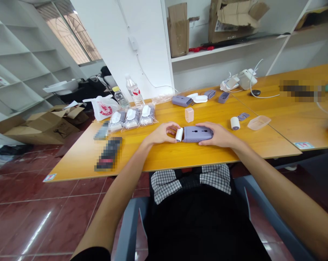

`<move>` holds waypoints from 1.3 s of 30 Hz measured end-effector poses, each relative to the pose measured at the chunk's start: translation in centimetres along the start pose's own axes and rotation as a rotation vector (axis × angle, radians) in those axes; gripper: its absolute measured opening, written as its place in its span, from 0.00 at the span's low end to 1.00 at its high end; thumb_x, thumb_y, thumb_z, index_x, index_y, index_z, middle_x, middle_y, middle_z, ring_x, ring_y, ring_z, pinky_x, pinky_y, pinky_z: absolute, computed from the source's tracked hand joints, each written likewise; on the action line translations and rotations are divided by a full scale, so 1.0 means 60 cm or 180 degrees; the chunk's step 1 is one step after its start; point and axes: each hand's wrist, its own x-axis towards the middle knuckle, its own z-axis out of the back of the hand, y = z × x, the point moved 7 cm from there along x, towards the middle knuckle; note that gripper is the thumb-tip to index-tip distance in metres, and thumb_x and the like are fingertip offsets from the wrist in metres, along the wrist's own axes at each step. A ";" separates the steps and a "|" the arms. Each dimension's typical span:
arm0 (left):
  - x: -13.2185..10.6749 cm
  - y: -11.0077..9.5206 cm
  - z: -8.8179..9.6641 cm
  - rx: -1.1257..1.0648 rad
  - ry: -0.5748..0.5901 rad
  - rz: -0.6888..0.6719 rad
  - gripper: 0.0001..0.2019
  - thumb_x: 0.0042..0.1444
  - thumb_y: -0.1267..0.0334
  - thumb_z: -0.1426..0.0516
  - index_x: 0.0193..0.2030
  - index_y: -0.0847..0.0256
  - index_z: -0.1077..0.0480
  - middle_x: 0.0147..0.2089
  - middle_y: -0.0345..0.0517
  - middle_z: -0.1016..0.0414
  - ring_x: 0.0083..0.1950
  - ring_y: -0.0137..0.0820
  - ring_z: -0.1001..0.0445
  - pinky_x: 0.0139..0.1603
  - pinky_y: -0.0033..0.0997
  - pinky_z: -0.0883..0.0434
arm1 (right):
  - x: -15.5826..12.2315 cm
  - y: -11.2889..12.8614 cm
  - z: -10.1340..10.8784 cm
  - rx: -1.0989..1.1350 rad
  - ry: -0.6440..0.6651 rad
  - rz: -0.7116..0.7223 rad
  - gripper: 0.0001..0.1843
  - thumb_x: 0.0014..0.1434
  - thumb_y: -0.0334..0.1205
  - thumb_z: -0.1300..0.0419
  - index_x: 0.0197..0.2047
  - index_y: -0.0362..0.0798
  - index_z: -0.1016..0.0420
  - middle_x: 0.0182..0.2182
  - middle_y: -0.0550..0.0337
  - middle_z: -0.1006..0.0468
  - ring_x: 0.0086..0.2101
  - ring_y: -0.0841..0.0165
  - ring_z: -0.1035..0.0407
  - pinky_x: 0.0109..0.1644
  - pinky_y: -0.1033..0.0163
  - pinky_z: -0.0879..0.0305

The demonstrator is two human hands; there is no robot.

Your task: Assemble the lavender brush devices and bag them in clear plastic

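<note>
My left hand (161, 134) pinches a small white roller (179, 134) at the left end of a purple plastic case (196, 133) lying on the wooden table (180, 152). The roller touches the case's open end. My right hand (219, 135) wraps round the case's right end and steadies it on the table.
Bagged units (131, 118) lie to the left, near two water bottles (134, 91) and a white plastic bag (104, 107). Another white roller (235, 123), a clear tray (258, 122), a pink translucent block (189, 114) and more purple cases (181, 100) sit beyond. Cardboard boxes (44, 125) lie on the floor.
</note>
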 end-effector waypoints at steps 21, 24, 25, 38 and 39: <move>-0.001 -0.013 -0.010 -0.0199 0.0230 -0.0376 0.23 0.43 0.75 0.26 0.43 0.60 0.30 0.57 0.49 0.28 0.51 0.34 0.21 0.58 0.49 0.24 | -0.002 0.007 0.010 0.0046 -0.0220 0.0432 0.43 0.47 0.48 0.19 0.67 0.58 0.21 0.64 0.52 0.19 0.61 0.43 0.24 0.69 0.33 0.30; -0.001 -0.016 -0.009 -0.0102 0.0158 -0.0444 0.22 0.43 0.75 0.26 0.42 0.60 0.29 0.58 0.50 0.28 0.52 0.34 0.22 0.59 0.50 0.24 | -0.002 0.007 0.010 0.0047 -0.0254 0.0500 0.44 0.47 0.48 0.18 0.67 0.59 0.21 0.64 0.52 0.19 0.61 0.43 0.24 0.69 0.33 0.30; -0.001 -0.016 -0.008 -0.0080 0.0130 -0.0451 0.22 0.43 0.75 0.26 0.42 0.60 0.29 0.59 0.50 0.28 0.52 0.35 0.21 0.59 0.50 0.24 | -0.002 0.007 0.010 0.0054 -0.0259 0.0520 0.44 0.47 0.48 0.18 0.67 0.59 0.22 0.64 0.52 0.19 0.61 0.43 0.24 0.69 0.33 0.30; -0.002 -0.013 -0.007 -0.0002 -0.0034 -0.0469 0.23 0.42 0.72 0.23 0.39 0.62 0.30 0.60 0.52 0.28 0.49 0.33 0.20 0.59 0.49 0.23 | 0.000 0.003 0.008 0.0095 -0.0138 0.0579 0.48 0.47 0.53 0.17 0.70 0.59 0.23 0.66 0.51 0.20 0.63 0.42 0.25 0.71 0.34 0.32; -0.003 -0.013 -0.008 0.0008 -0.0040 -0.0467 0.23 0.42 0.72 0.23 0.39 0.62 0.30 0.60 0.52 0.28 0.49 0.33 0.20 0.58 0.49 0.23 | 0.000 0.002 0.008 0.0090 -0.0130 0.0576 0.48 0.47 0.53 0.17 0.70 0.60 0.23 0.66 0.51 0.20 0.63 0.42 0.25 0.71 0.34 0.32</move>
